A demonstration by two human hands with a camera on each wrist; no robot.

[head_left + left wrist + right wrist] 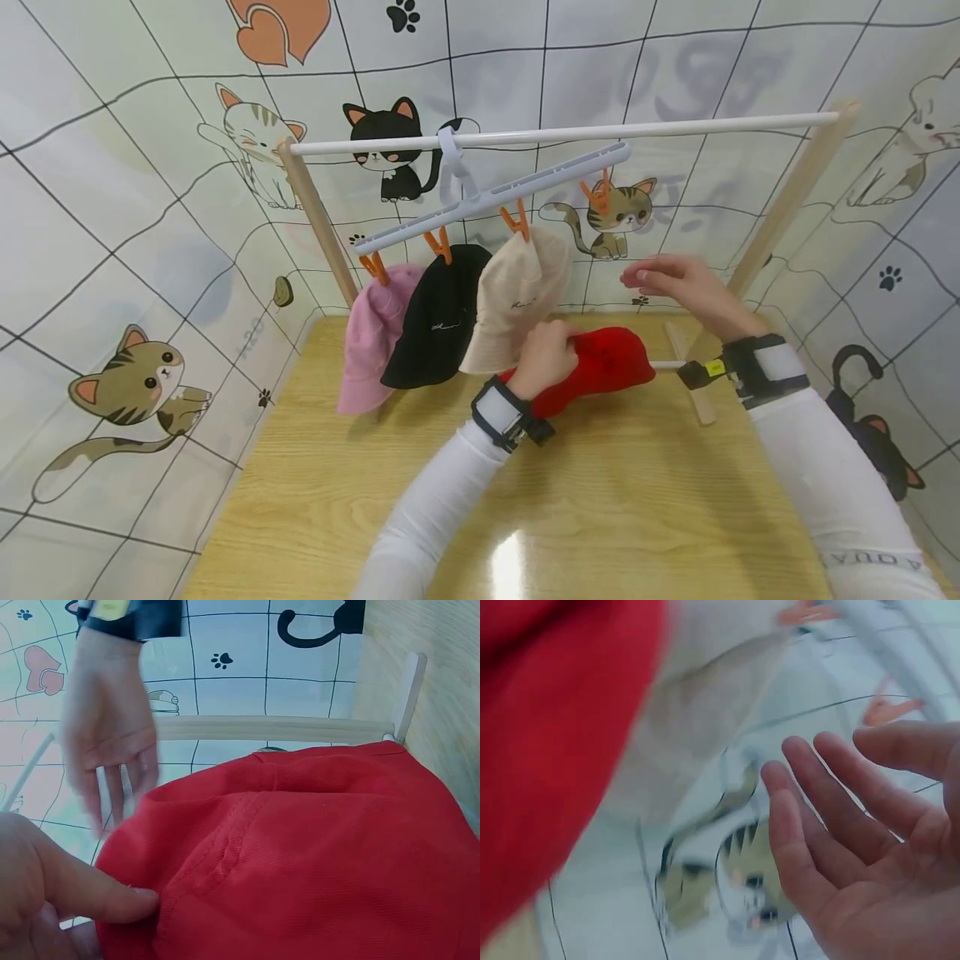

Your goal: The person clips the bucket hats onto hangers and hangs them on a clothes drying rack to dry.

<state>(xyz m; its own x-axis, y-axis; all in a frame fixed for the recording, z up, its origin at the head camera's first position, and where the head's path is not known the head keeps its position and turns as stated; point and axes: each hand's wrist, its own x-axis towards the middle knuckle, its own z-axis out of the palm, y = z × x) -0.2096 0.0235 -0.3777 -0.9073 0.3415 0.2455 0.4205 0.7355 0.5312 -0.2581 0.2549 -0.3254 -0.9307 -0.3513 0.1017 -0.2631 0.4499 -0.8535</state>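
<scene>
My left hand [547, 358] pinches a red bucket hat [603, 371] by its edge, thumb on the cloth in the left wrist view. My right hand [686, 287] is off to the right of the red hat, touching nothing; its fingers [847, 802] are loosely extended in the right wrist view. Above the hands a pale blue clip hanger [491, 200] hangs tilted, its right end higher. From its orange clips hang a pink hat [375, 333], a black hat [435, 325] and a cream hat [517, 308]. The rightmost orange clip [597, 197] holds nothing.
A white rail [675, 129] on wooden posts [787, 200] carries the hanger. The rack stands on a wood-grain table [600, 517], with a wooden foot [690, 375] at the right. Behind and at both sides are cat-patterned walls [150, 250].
</scene>
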